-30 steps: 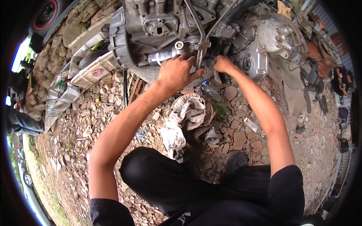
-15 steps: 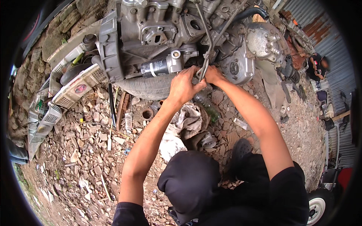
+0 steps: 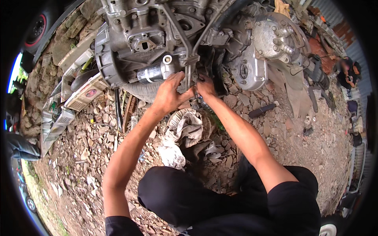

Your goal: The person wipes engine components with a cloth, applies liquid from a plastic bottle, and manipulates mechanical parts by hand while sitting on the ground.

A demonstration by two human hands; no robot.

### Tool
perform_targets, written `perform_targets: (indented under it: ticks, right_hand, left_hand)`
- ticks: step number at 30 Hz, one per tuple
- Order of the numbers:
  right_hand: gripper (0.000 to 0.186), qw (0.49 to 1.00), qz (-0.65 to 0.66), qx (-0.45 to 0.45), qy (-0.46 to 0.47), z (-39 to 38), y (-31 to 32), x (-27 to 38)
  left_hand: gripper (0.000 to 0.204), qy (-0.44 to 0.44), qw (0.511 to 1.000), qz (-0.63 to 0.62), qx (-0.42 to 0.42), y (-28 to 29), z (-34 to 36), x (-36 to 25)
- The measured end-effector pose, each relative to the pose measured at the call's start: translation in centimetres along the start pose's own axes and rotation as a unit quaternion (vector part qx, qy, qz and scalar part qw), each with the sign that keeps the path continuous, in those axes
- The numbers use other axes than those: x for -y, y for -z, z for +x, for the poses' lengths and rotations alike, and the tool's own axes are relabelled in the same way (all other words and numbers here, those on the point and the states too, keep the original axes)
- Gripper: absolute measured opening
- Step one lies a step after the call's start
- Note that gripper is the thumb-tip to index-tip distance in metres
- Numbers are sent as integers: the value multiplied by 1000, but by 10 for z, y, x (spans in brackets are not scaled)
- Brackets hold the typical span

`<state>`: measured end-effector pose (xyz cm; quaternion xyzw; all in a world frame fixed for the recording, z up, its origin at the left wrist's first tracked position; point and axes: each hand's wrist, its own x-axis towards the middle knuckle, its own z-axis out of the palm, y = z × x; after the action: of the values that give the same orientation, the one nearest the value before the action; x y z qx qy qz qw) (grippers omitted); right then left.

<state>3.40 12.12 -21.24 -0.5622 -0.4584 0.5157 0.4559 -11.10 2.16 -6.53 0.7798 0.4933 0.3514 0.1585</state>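
Note:
A pair of thin metal pipes (image 3: 189, 61), joined by a small bracket, runs down in front of a grey engine block (image 3: 138, 59). My left hand (image 3: 169, 94) is closed around their lower end, its thumb stretched across to the right. Close beside it, the fingers of my right hand (image 3: 205, 86) are curled in at the pipe ends; whatever they pinch is hidden. A dark cylindrical oil filter (image 3: 151, 74) sticks out of the block just left of my left hand. Below my hands lie a crumpled cloth (image 3: 189, 126) and a partly covered green bottle (image 3: 216, 120).
The engine sits by a tyre (image 3: 138, 91). To the left stands a broken white plastic crate (image 3: 84, 98). A round metal housing (image 3: 271, 39) is at the right, and a dark elongated piece (image 3: 262, 111) lies on rubble. Another person (image 3: 348, 74) is at the far right.
The lower ends of the pipes have swung left toward the oil filter, both hands moving with them. My right hand now sits lower, and the whole view has shifted slightly.

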Motion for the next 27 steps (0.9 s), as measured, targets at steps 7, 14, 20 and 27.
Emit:
perform_targets:
  ticks: [7,14,20,27]
  right_hand:
    - [37,988,82,-117,-53,47,-34,-25]
    - [33,994,-19,-92,63,31,-30,-25]
    - [43,990,-120,3,78,53,-1,-26]
    - [47,985,-155,57,41,52,-2,2]
  left_hand:
    - [31,52,992,70,91,12,14,-12]
    - [38,223,952,101,182,24,9,-23]
    - [42,323,925,112,166,13,10,-44]
    - [40,353,923,105,108,8,1,-51]
